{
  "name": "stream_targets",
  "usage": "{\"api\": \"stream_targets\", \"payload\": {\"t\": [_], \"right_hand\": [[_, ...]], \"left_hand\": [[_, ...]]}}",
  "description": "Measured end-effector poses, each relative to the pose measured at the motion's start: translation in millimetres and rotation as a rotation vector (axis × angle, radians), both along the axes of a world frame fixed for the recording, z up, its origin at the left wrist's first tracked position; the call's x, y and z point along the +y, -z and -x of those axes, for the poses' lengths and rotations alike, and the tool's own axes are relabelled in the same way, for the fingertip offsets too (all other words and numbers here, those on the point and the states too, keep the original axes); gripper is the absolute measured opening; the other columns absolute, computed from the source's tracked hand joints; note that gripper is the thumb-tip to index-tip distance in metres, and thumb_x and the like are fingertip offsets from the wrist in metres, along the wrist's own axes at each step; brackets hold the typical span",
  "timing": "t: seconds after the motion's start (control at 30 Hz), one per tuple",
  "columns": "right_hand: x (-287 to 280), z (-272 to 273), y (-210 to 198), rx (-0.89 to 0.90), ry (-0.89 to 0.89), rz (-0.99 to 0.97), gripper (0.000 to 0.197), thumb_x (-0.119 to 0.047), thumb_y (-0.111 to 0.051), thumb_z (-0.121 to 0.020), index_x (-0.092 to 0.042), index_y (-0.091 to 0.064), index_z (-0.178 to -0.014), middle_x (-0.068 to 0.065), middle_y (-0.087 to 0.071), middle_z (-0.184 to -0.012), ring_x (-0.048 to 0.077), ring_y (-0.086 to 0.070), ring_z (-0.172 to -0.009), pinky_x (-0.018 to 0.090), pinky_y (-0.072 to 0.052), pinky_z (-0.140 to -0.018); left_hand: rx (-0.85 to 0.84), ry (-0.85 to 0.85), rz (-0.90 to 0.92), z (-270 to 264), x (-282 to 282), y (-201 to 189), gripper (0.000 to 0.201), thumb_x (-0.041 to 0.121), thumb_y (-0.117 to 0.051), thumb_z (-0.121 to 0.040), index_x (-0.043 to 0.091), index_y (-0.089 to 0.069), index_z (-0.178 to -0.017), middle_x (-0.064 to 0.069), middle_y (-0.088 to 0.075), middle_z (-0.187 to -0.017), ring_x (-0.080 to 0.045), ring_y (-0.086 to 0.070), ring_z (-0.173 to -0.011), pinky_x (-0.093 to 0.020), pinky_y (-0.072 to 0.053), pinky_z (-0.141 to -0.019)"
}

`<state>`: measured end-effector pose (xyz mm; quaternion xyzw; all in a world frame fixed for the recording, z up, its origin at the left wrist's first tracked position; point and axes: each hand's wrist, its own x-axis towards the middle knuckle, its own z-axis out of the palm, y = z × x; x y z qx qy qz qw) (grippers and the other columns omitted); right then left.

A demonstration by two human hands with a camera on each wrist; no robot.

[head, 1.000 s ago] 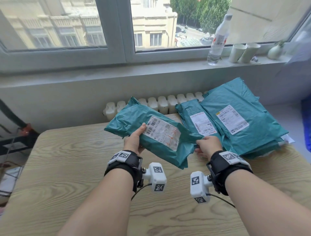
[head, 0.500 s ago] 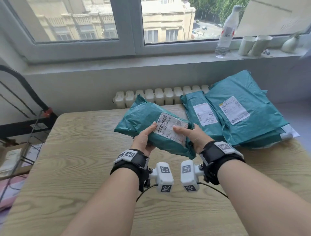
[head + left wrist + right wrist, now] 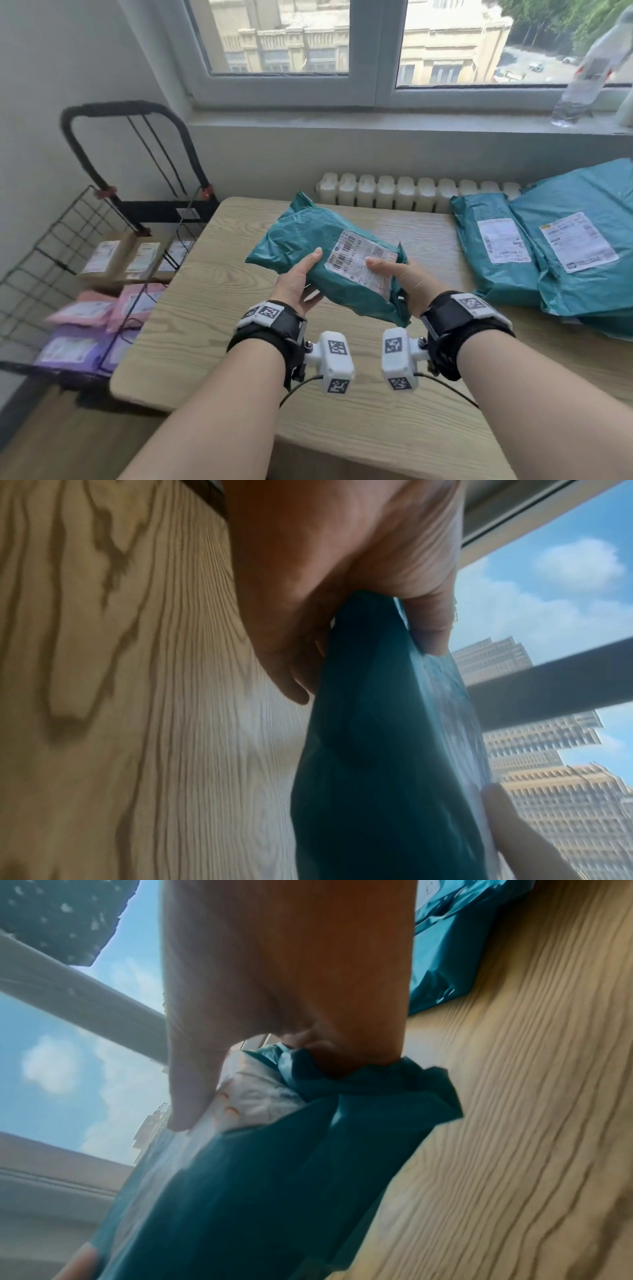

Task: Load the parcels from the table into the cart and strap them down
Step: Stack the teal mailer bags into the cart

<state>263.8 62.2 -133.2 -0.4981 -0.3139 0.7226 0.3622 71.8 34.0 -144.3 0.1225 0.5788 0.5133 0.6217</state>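
Both hands grip one teal parcel [image 3: 329,263], centre of the head view, held clear above the counter [image 3: 212,329]. Left hand [image 3: 298,281] pinches its left end, thumb on top, fingers underneath; left wrist view confirms the pinch. Right hand [image 3: 397,277] pinches the right end, thumb on the white label [image 3: 363,263], fingers bunched in the crumpled flap.

Change: a second ago the right hand was only at the parcel's right tip near the pile; now it clamps the label end, so it is a two-hand carry. View has swung left: the cart [image 3: 113,240] now shows at left of frame, wire sides, black handle [image 3: 120,116] at upper left, with brown, pink and purple parcels already in it. Reads as transfer to the cart under way, drop not yet done.

Two more teal parcels [image 3: 548,246] wait on the counter at right. Bottle [image 3: 589,72] on the sill, upper right. No strapping visible yet.
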Motion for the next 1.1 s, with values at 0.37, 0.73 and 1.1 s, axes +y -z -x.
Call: {"api": "stream_targets", "payload": {"t": [0.37, 0.73, 1.1], "right_hand": [[-16, 137, 1, -0.082, -0.213, 0.006, 0.023, -0.014, -0.073, -0.083, -0.009, -0.066, -0.105, 0.012, -0.075, -0.084, 0.023, -0.072, -0.066, 0.030, -0.058, -0.056], [-52, 331, 7, -0.149, -0.364, 0.058, 0.029, -0.021, -0.075, -0.082, -0.012, -0.066, -0.109, 0.015, -0.074, -0.098, 0.026, -0.072, -0.076, 0.032, -0.059, -0.059], [-78, 475, 19, -0.181, -0.352, -0.020, 0.036, -0.014, -0.076, -0.081, -0.007, -0.065, -0.114, 0.014, -0.075, -0.098, 0.026, -0.073, -0.083, 0.036, -0.060, -0.072]], "left_hand": [[0.020, -0.131, 0.017, 132, -49, 6, 0.045, 0.039, -0.076, -0.077, 0.017, -0.064, -0.114, -0.006, -0.070, -0.114, -0.018, -0.066, -0.094, -0.030, -0.054, -0.074], [-0.033, -0.288, 0.031, 324, -99, 21, 0.056, 0.036, -0.079, -0.076, 0.011, -0.062, -0.123, -0.009, -0.072, -0.108, -0.019, -0.069, -0.089, -0.026, -0.055, -0.060], [0.129, -0.584, -0.015, 476, -126, 41, 0.074, 0.033, -0.090, -0.059, 0.012, -0.058, -0.122, -0.009, -0.071, -0.110, -0.024, -0.071, -0.093, -0.039, -0.060, -0.075]]}}
